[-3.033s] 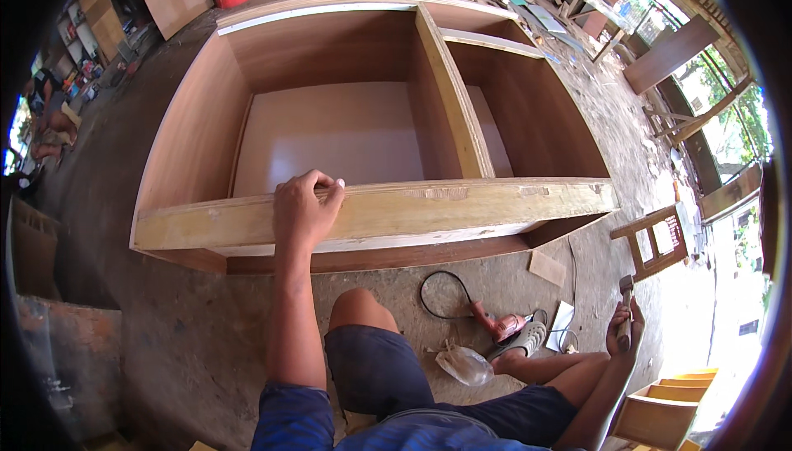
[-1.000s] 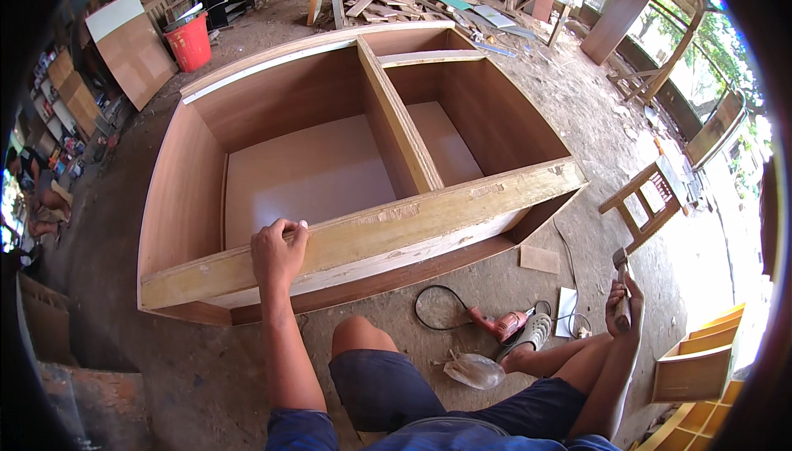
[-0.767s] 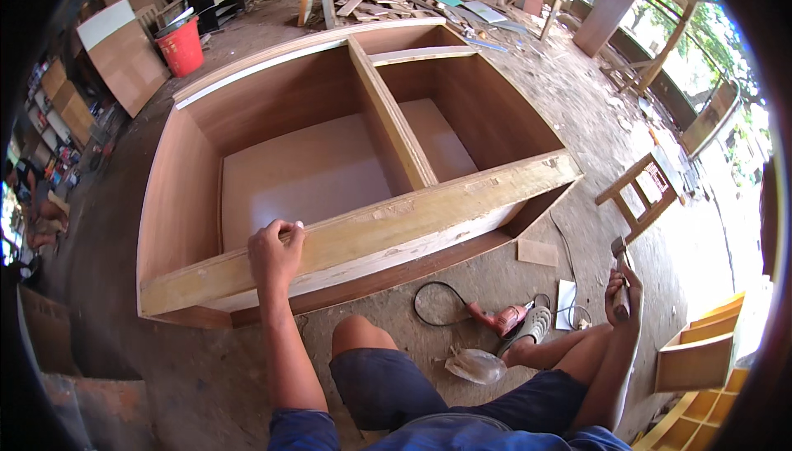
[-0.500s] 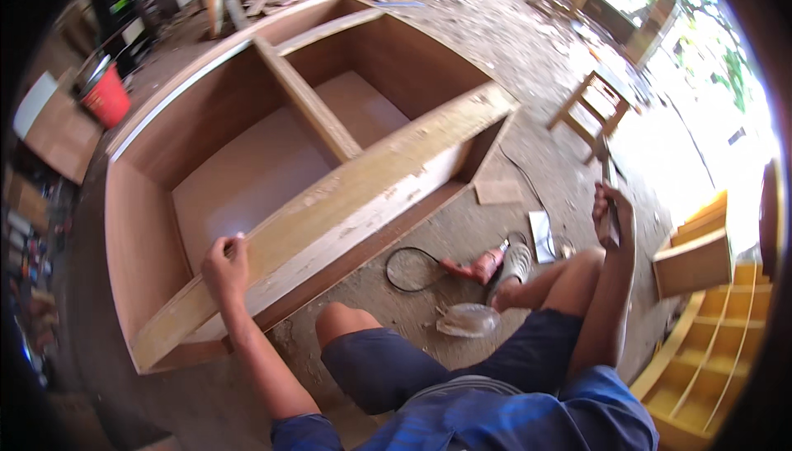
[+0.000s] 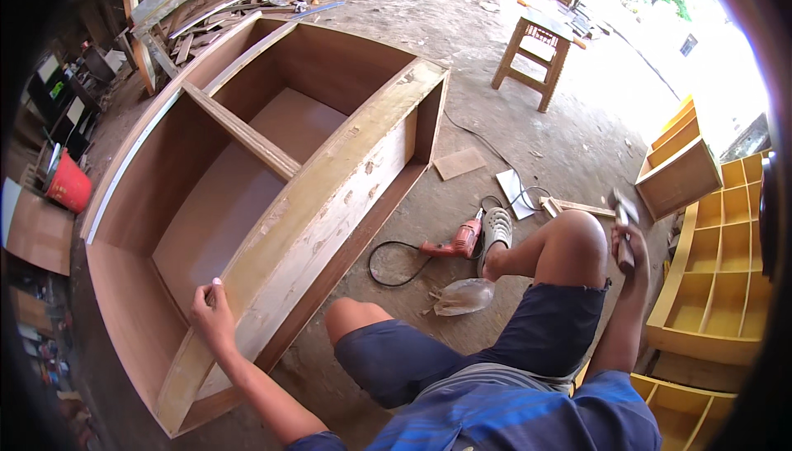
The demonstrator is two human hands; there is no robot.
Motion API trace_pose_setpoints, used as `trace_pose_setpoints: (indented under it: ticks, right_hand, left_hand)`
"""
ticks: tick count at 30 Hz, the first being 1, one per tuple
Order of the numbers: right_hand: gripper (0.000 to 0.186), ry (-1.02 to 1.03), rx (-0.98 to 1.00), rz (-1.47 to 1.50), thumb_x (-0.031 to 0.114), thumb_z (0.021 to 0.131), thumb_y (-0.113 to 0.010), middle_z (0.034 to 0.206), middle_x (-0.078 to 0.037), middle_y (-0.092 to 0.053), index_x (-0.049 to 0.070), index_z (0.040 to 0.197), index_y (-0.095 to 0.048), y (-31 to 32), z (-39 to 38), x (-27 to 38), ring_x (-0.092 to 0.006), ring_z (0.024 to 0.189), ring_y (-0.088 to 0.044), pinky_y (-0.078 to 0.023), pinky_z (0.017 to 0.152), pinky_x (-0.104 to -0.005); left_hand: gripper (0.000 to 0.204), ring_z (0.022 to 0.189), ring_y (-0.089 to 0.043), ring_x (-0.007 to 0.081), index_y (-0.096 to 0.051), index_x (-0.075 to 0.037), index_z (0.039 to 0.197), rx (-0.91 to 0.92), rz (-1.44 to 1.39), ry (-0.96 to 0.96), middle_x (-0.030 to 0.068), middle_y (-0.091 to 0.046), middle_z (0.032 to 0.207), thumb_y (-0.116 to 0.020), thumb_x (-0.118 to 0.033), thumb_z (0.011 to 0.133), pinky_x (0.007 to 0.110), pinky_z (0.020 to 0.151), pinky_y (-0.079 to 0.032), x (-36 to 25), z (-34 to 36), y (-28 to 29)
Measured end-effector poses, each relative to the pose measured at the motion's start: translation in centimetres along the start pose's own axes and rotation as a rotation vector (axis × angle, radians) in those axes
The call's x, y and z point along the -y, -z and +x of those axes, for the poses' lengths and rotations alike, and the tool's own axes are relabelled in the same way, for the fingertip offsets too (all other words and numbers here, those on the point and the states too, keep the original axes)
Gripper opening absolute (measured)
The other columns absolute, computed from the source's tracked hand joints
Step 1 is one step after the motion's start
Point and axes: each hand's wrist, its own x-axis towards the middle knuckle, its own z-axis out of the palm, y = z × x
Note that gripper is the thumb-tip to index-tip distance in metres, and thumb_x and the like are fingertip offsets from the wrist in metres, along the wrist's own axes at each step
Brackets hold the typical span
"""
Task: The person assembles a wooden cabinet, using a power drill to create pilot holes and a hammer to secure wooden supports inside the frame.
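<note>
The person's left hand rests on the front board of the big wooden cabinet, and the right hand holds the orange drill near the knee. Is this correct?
Not quite. The head view shows the right hand holding a hammer; the orange drill lies on the floor beside the foot. The left hand does rest on the cabinet's front board.

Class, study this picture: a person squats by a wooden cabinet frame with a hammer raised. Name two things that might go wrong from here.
1. The left hand rests on the frame's front rail; if the hammer in the right hand comes down there, it may hit the fingers.
2. The drill and its looped cord lie by the foot, so the person might trip.
</note>
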Motion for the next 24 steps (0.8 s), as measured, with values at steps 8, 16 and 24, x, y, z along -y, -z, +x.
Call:
trace_pose_setpoints:
  ticks: [8,16,24]
  right_hand:
    - [0.032,0.017,-0.164,-0.01,0.015,0.097,-0.054,0.105,-0.019,-0.073,0.0,0.124,-0.062,-0.2,-9.5,-15.0,-0.0295,0.086,-0.072,-0.06,0.081,-0.0414]
    - [0.033,-0.102,-0.321,-0.122,0.008,0.091,-0.057,0.102,-0.017,-0.073,0.002,0.122,-0.064,0.1,-10.0,-14.7,-0.0276,0.083,-0.071,-0.058,0.076,-0.0395]
    - [0.036,-0.135,-0.431,-0.228,0.0,0.085,-0.059,0.099,-0.015,-0.072,0.003,0.12,-0.066,2.7,-8.8,-14.7,-0.0258,0.079,-0.07,-0.057,0.072,-0.0375]
  left_hand:
    - [0.035,0.085,-0.068,0.0371,-0.068,0.0,0.087,-0.041,0.031,-0.096,0.0178,-0.072,0.087,-0.066,-0.034,0.095,0.047,0.078,-0.05,1.0,0.1,0.1]
    - [0.035,0.083,-0.068,0.0363,-0.067,0.002,0.088,-0.015,-0.017,-0.058,0.0191,-0.071,0.087,-0.066,-0.033,0.096,0.047,0.077,-0.05,1.6,0.1,0.0]
    - [0.036,0.085,-0.069,0.0349,-0.067,0.003,0.09,0.065,-0.083,-0.087,0.0196,-0.071,0.087,-0.065,-0.032,0.097,0.046,0.077,-0.051,-0.2,-0.1,-0.4]
